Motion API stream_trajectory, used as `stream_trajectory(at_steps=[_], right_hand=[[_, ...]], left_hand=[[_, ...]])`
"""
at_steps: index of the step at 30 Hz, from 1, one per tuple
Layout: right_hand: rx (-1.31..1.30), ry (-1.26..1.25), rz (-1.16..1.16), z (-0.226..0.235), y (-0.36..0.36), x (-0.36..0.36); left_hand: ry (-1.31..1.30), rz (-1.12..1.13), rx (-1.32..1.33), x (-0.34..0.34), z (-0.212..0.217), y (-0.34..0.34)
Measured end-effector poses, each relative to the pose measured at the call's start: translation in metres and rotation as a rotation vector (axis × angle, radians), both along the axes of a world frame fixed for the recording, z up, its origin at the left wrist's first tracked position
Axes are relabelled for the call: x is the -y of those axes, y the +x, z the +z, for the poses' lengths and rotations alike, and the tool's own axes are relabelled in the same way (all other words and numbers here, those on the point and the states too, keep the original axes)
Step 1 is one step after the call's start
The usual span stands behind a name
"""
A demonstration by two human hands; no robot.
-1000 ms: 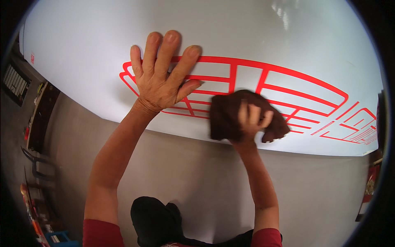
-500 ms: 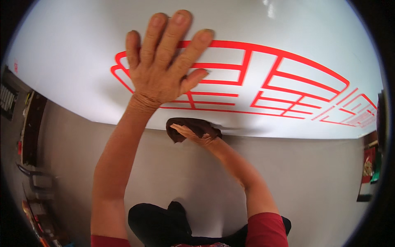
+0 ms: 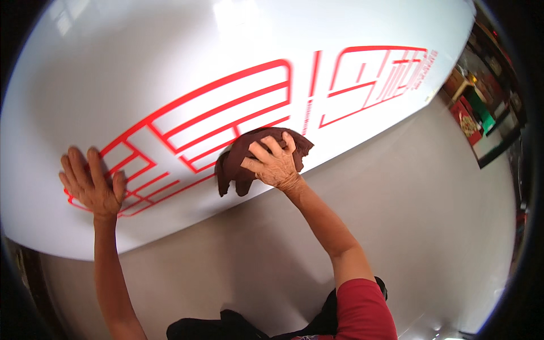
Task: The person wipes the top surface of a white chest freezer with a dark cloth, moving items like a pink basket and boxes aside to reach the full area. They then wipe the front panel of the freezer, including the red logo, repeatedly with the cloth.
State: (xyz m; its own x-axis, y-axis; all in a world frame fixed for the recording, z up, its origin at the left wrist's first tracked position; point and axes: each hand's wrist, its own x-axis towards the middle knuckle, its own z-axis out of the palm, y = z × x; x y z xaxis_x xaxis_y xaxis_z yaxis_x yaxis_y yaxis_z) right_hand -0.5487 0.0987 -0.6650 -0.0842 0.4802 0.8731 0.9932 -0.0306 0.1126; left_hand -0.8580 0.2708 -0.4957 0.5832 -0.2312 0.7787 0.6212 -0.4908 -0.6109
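A glossy white panel (image 3: pixel 170 62) with red line lettering (image 3: pixel 221 90) spreads across the upper part of the view. My left hand (image 3: pixel 93 181) lies flat against it at the left end of the red lines, fingers stretched, holding nothing. Toward the middle, my right hand (image 3: pixel 276 160) presses a dark brown cloth (image 3: pixel 241 156) to the panel near its lower edge. The fingers are bent over the cloth, whose folds hang down on the left. Part of the red lettering is covered by the cloth.
Below the panel lies a grey floor (image 3: pixel 419 215). At the right stand a red box (image 3: pixel 466 120), a green item (image 3: pixel 483 113) and a dark frame (image 3: pixel 498 147). My dark-trousered legs (image 3: pixel 221 326) are at the bottom.
The view has swung to the right and tilted. My right hand has moved up with the cloth from the panel's lower edge onto the red lettering. My left hand now appears farther left.
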Motion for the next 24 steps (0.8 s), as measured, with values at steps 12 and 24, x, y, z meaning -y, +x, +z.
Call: stream_trajectory(at_steps=[12, 24], right_hand=[[-1.222, 0.433, -0.349, -0.051, 0.106, 0.007], [-1.218, -0.441, -0.582, 0.003, 0.114, 0.015]], left_hand=[[-0.289, -0.171, -0.201, 0.071, 0.006, 0.077], [-0.356, -0.347, -0.510, 0.147, -0.003, 0.293]])
